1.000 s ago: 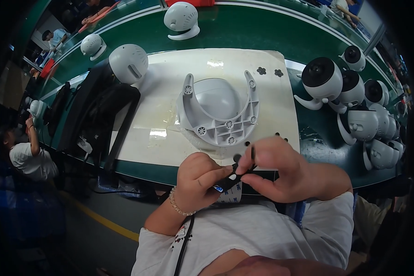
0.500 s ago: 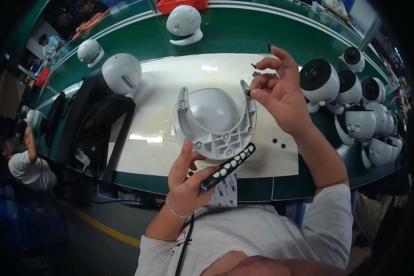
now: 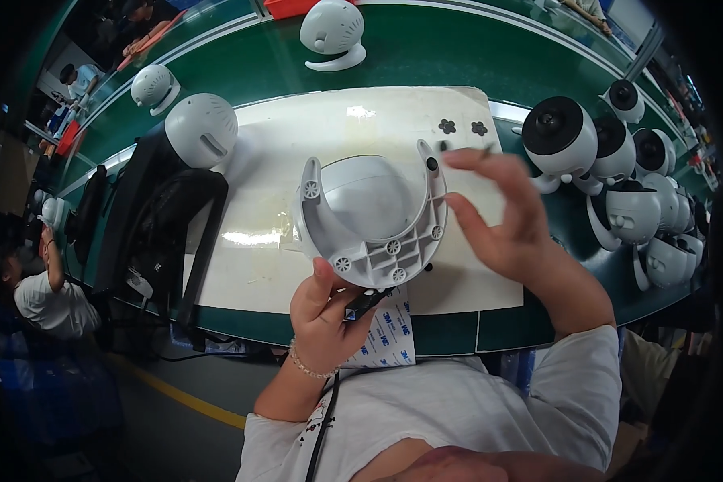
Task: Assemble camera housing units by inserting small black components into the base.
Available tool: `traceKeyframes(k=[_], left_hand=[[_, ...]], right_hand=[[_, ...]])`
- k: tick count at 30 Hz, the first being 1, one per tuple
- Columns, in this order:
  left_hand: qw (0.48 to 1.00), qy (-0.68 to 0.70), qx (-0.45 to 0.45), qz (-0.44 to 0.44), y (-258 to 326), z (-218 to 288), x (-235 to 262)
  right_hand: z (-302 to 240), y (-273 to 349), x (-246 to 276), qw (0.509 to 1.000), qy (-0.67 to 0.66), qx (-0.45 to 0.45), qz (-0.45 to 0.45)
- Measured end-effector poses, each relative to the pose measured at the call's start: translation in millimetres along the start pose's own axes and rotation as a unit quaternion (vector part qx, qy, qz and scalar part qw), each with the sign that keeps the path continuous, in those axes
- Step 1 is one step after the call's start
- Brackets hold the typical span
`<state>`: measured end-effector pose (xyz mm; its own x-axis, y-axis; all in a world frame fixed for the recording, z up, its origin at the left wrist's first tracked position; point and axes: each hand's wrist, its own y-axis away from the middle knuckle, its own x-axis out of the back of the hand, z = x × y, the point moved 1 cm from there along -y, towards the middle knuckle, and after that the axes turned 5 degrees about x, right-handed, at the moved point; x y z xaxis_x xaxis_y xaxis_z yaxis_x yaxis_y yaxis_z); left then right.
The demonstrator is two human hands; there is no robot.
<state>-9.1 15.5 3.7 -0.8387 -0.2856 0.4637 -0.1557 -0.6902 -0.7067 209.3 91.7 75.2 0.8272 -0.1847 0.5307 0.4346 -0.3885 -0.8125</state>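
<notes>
My left hand [image 3: 323,317] is closed on a white rounded housing with a U-shaped ribbed base [image 3: 377,255], its underside turned up. Beneath the base, the same fingers also grip a black strip [image 3: 365,304], mostly hidden. A small black round pad [image 3: 432,164] sits in the recess at the base's right tip; the other round recesses look bare. Just right of that tip is my right hand [image 3: 502,217], thumb and fingers apart and blurred by motion. Small dark pieces show at its fingertips, too smeared to name.
A pale board [image 3: 257,277] lies under the work, with two dark flower-shaped pieces [image 3: 447,126] near its far right corner. White round devices [image 3: 556,140] crowd the right side. At left stand another white housing [image 3: 202,130] and black bags [image 3: 165,225]. Printed backing paper [image 3: 391,333] hangs at the front edge.
My right hand has let go of the black pad, which now sits in the base's right tip, and its fingers have spread and lowered. The black strip has slipped mostly out of sight beneath the base.
</notes>
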Motion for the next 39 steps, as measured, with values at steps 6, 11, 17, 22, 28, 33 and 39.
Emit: traceKeyframes(k=[6, 11, 17, 22, 28, 33, 39], left_hand=[[0.999, 0.036, -0.009, 0.035, -3.5, -0.8, -4.2], [0.999, 0.036, -0.012, 0.037, -4.8, 0.1, -4.3], [0.999, 0.023, -0.002, 0.041, -3.0, 0.4, -5.6], [0.999, 0.007, 0.026, 0.036, -1.3, 2.7, -5.1], [0.999, 0.003, 0.006, 0.04, -5.1, 3.5, -4.7], [0.999, 0.002, 0.034, -0.001, -3.4, 5.1, -2.1], [0.999, -0.001, 0.043, -0.008, -3.8, 5.6, -0.8]], right_hand=[[-23.2, 17.2, 1.6, 0.834, -0.407, -0.372, 0.02], [-24.4, 18.7, -5.4, 0.826, -0.394, -0.403, -0.011], [-26.2, 33.0, -17.2, 0.921, -0.235, -0.311, -0.001], [-31.0, 43.1, -13.8, 0.997, -0.021, -0.072, -0.003], [-30.1, 10.6, -1.6, 0.982, -0.041, -0.171, -0.065], [-29.9, 3.4, -24.1, 0.962, -0.166, -0.193, -0.093], [-29.6, 2.8, -31.1, 0.964, -0.145, -0.199, -0.097]])
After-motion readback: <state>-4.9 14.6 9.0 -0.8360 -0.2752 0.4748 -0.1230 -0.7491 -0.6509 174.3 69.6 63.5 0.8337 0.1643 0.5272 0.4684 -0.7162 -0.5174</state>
